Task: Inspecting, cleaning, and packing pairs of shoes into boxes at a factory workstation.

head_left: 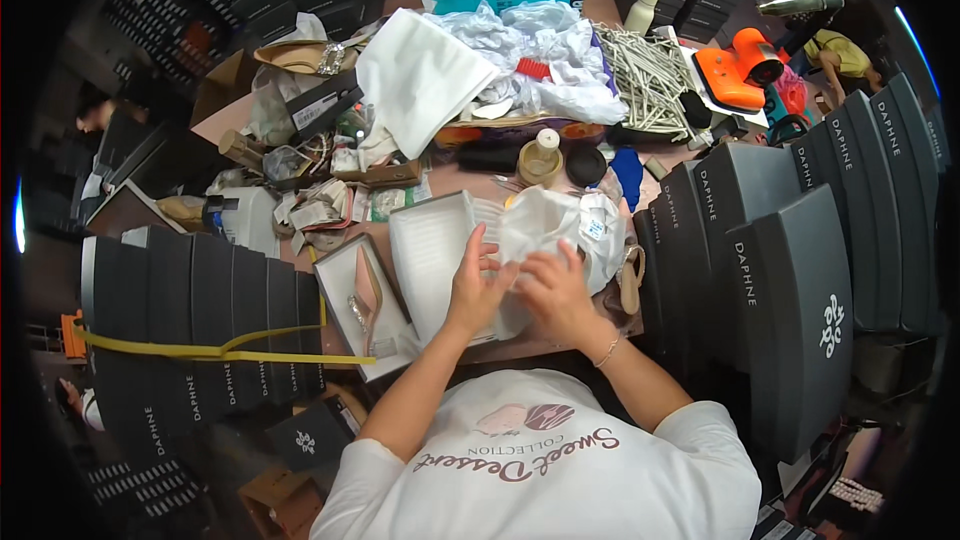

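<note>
In front of me, both hands are over white translucent wrapping paper (545, 215). My left hand (480, 285) has its fingers apart at the paper's left side. My right hand (553, 288) is close beside it, fingers bent but apart over the paper; the contact under its fingertips is hard to make out. A white padded sheet (430, 250) lies left of the hands. Further left, a shoe box (340, 275) holds a beige shoe (368, 295) with a jewelled trim. Another beige shoe (630, 285) sits partly hidden to the right of the paper.
Stacks of dark shoe boxes stand left (200, 310) and right (790, 310). A yellow strap (220, 350) crosses the left stack. Behind the hands are a pump bottle (541, 160), crumpled tissue (530, 50), a heap of thin white sticks (650, 80) and an orange device (740, 70).
</note>
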Available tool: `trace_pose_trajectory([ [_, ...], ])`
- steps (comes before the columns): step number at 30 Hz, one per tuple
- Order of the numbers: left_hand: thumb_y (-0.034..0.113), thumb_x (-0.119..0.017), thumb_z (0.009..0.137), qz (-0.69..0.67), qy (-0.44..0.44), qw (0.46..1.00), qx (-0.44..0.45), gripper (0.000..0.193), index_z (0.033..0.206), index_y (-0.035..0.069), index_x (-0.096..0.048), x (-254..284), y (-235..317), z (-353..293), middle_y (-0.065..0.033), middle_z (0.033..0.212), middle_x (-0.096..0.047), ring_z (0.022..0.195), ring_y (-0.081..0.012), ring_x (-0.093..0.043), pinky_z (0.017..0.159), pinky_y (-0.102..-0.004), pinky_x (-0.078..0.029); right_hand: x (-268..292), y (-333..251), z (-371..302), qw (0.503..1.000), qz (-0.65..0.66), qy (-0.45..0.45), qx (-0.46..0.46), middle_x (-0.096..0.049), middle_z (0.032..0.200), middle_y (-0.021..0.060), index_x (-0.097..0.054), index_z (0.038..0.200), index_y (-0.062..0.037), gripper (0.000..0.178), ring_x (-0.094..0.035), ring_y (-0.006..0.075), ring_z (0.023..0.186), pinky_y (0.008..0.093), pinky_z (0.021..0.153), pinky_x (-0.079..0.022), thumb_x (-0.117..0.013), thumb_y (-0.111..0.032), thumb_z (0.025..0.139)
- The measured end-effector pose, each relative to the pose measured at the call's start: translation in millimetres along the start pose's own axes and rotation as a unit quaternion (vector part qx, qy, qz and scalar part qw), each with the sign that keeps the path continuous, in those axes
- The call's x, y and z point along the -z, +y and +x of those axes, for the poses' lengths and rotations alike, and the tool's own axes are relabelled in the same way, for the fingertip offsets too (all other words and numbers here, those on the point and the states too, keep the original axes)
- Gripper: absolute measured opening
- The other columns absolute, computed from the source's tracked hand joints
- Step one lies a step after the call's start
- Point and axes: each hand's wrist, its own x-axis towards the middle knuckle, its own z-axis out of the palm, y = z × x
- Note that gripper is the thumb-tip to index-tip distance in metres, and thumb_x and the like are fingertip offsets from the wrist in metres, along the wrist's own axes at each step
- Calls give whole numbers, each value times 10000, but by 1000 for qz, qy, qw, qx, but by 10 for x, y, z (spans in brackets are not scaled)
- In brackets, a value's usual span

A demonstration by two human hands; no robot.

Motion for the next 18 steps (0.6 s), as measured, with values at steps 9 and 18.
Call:
trace_pose_trajectory([
  [9,78,-557,908,-137,169,975,32,273,1165,-16,-549,998,-21,-669,-76,1086,-593,981,-149,-554,866,-286,-457,224,-178,-808,973,15,123,-194,-525,1172,187,-529,1166,-34,468,-492,387,1110,428,973,-390,-694,-111,735],
  [18,24,-558,843,160,55,981,-91,134,912,-85,-592,1628,368,-1868,-95,860,-579,814,-170,-559,743,-282,-443,-458,1331,-1604,843,-51,29,-534,-492,1146,313,-205,1446,-195,853,-520,487,1030,492,902,-437,-660,-278,729],
])
